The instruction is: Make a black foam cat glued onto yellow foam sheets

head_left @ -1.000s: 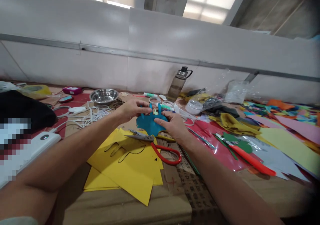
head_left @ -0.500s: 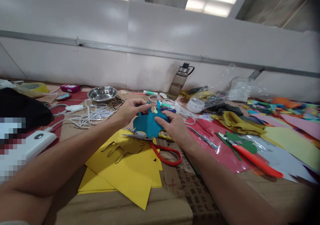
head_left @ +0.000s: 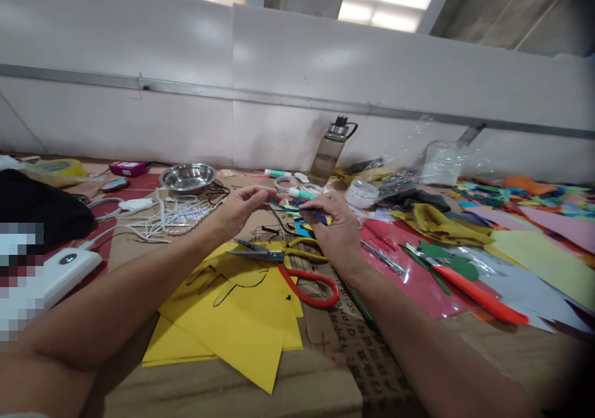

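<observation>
A blue paper cutout (head_left: pixel 284 208) is turned nearly edge-on between my hands, so its outline is mostly hidden. My left hand (head_left: pixel 242 208) has thumb and fingertips closed at its left end. On the other side, my right hand (head_left: pixel 335 227) pinches it between thumb and fingers. Below them, scissors with one red and one yellow handle (head_left: pixel 309 289) lie with blades apart on stacked yellow paper sheets (head_left: pixel 246 337). A black animal-like outline is drawn on the top sheet.
A steel bowl (head_left: pixel 188 177), glue sticks (head_left: pixel 301 193), tape rolls (head_left: pixel 286 184) and a water bottle (head_left: pixel 327 154) stand behind. White cables (head_left: pixel 153 219) and a power bank (head_left: pixel 69 268) are left. An orange-red cutter (head_left: pixel 483 297), plastic film and coloured paper scraps lie right.
The blue cutout has tipped from facing me to almost edge-on, uncovering the scissors' pivot and yellow handle. Both hands remain at its sides.
</observation>
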`<state>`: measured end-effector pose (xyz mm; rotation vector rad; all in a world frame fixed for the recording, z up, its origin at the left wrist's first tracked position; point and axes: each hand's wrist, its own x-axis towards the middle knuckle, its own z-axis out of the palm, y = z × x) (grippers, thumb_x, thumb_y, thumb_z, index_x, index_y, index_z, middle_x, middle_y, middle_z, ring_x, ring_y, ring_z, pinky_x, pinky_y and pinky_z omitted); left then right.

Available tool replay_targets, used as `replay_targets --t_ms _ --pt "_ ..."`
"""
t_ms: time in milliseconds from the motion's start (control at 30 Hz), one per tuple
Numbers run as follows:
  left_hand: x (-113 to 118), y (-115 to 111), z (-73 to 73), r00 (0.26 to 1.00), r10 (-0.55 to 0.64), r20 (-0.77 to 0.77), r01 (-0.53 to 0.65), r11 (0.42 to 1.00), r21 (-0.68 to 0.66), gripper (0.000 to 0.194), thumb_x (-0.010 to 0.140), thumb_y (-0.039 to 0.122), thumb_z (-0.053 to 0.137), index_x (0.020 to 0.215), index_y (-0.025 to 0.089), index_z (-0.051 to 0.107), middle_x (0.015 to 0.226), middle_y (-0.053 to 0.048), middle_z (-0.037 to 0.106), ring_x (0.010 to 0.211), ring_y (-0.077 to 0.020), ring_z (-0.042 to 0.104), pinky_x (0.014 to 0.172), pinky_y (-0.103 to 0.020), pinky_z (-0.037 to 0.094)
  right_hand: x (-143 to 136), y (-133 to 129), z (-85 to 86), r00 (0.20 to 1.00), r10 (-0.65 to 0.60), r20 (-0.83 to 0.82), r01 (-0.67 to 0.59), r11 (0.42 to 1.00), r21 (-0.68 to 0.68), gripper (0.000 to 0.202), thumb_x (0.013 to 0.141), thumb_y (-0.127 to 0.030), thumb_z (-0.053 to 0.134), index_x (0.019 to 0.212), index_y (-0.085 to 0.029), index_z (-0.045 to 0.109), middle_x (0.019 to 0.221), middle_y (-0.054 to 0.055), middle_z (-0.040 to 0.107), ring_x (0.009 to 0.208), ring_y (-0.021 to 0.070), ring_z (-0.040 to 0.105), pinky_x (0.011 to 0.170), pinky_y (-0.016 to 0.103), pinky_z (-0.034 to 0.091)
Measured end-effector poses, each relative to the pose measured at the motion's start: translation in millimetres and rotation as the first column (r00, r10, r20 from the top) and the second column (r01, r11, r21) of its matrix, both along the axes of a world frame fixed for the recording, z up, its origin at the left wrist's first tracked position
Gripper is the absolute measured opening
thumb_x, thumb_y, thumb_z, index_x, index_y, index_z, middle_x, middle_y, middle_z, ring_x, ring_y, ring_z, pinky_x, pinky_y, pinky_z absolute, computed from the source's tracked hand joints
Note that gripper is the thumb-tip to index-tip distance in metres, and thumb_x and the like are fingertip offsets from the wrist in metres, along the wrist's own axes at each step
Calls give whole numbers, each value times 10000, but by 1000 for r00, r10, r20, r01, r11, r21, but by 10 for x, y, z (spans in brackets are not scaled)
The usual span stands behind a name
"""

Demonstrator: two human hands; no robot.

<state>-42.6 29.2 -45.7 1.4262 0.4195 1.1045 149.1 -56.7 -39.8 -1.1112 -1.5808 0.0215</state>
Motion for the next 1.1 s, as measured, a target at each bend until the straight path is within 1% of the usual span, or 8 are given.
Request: replay_targets --t_ms 200,333,600,700,800,867,1000,1100 --pt "35 66 -69 999 25 39 -11 945 -326 486 859 616 605 891 149 737 1004 -110 742 960 -196 664 820 -283 492 54 12 -47 1000 14 14 -16 994 111 282 741 -50 599 727 -295 738 1057 28 584 1077 225 522 954 434 429" --pt "55 0 -40 993 -105 48 115 851 -512 429 852 564 645 908 146 719 890 -118 744 875 -232 692 750 -314 526 33 4 -65 997 71 37 -75 993 97 348 669 3 535 643 -289 723 1125 15 567 1096 226 496 972 450 407" --pt "57 -52 -3 998 -60 26 65 898 -436 108 755 118 770 821 65 702 775 -101 727 686 -155 667 684 -278 557 108 140 -160 989 136 -66 -137 991 -11 361 565 -37 429 652 -248 709 1088 22 645 1115 218 547 1015 444 391" --pt "65 -17 -8 1000 20 3 -16 894 -448 51 778 85 729 816 60 706 773 -106 732 680 -167 676 674 -304 578 118 193 -162 934 189 -303 -232 966 -115 273 648 -121 470 761 -232 692 1056 29 675 1070 213 587 969 416 439" --pt "68 21 -33 996 86 -2 -78 887 -454 31 782 82 726 801 75 702 781 -104 738 689 -180 691 664 -313 585 90 213 -133 726 187 -662 -384 908 -164 254 753 -312 556 1001 -270 600 977 0 666 866 173 622 766 342 515" --pt "71 42 -67 995 101 -1 -90 887 -454 53 775 98 745 788 82 696 786 -102 740 690 -179 695 656 -301 581 56 211 -120 630 129 -766 -453 862 -228 376 744 -455 638 1066 -296 528 921 -26 650 734 148 608 650 305 518" --pt "92 63 -149 997 79 -1 -71 888 -454 104 768 121 766 831 84 692 820 -108 745 712 -184 706 702 -314 583 -8 197 -147 648 62 -759 -516 768 -378 555 528 -449 849 971 -247 583 865 -18 681 652 132 595 596 291 527" --pt "113 60 -180 997 74 13 -59 878 -475 114 792 148 753 863 98 679 823 -102 748 704 -179 705 707 -316 583 -16 199 -185 660 56 -750 -519 755 -400 502 458 -415 893 837 -192 651 785 -4 695 604 115 576 610 298 534"
